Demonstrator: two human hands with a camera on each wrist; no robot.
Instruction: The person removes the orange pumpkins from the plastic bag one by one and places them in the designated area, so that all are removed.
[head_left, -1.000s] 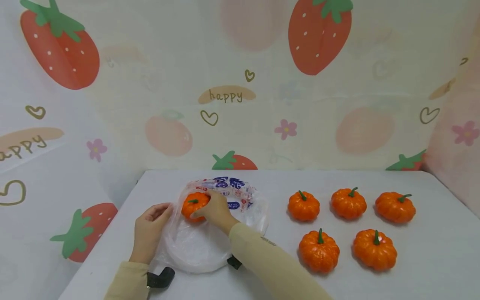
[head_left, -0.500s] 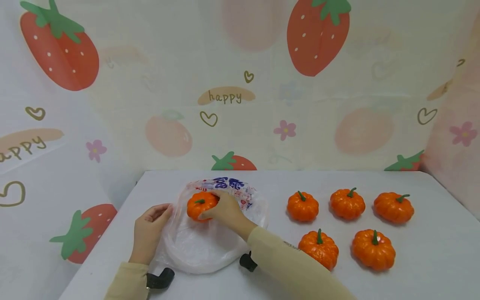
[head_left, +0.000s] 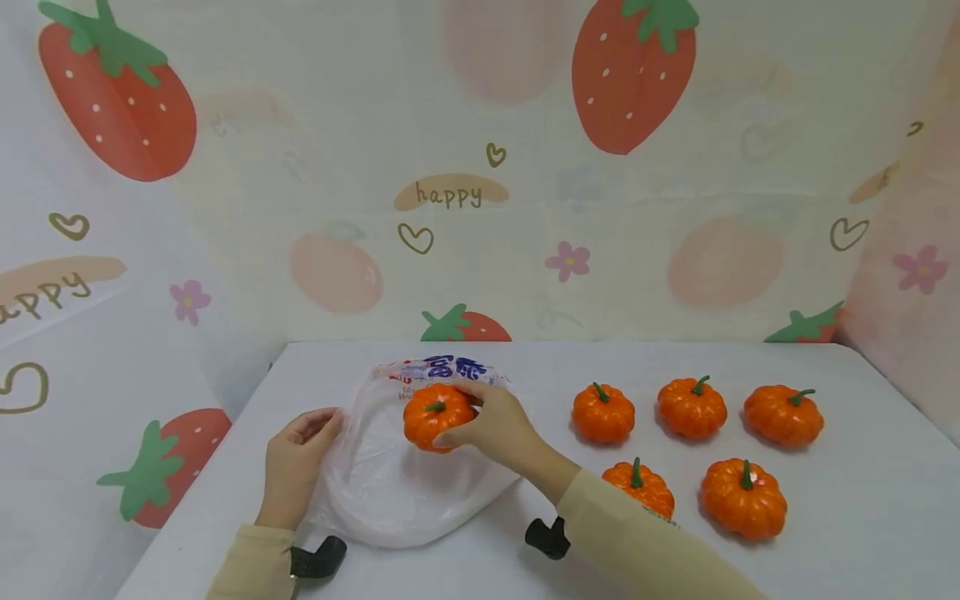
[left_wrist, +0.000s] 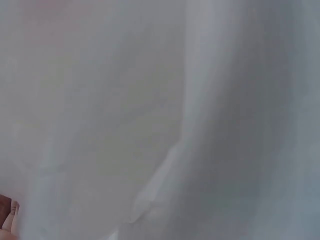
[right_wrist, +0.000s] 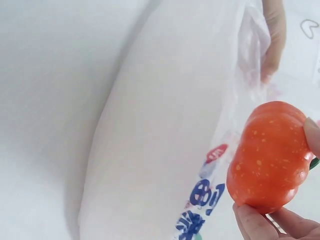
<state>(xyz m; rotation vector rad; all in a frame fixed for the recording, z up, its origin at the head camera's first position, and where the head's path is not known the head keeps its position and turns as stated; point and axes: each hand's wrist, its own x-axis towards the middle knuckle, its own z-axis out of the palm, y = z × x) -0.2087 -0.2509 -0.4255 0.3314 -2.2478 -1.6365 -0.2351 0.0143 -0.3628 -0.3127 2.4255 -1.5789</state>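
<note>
My right hand point(head_left: 498, 425) grips a small orange pumpkin point(head_left: 431, 419) with a green stem, fingers behind it and thumb at its front. In the right wrist view, the same pumpkin point(right_wrist: 270, 155) is held between fingertips point(right_wrist: 255, 220) and thumb, in front of a thin white plastic bag point(right_wrist: 160, 115). This bag point(head_left: 397, 504), with blue and red print along its far side, lies spread on the table. At its left edge my left hand point(head_left: 296, 458) pinches the film. Pale, blurred plastic point(left_wrist: 150, 125) covers most of the left wrist view.
Several more orange pumpkins stand right of the bag: three in a back row, including a middle pumpkin point(head_left: 692, 408), and two nearer, one a front pumpkin point(head_left: 744, 500). My right sleeve point(head_left: 645, 533) partly covers the other. A patterned cloth point(head_left: 615, 242) hangs behind the white table point(head_left: 862, 517).
My right hand has carried the pumpkin rightward, from the bag's left side to over its middle. The left hand has stayed at the bag's edge.
</note>
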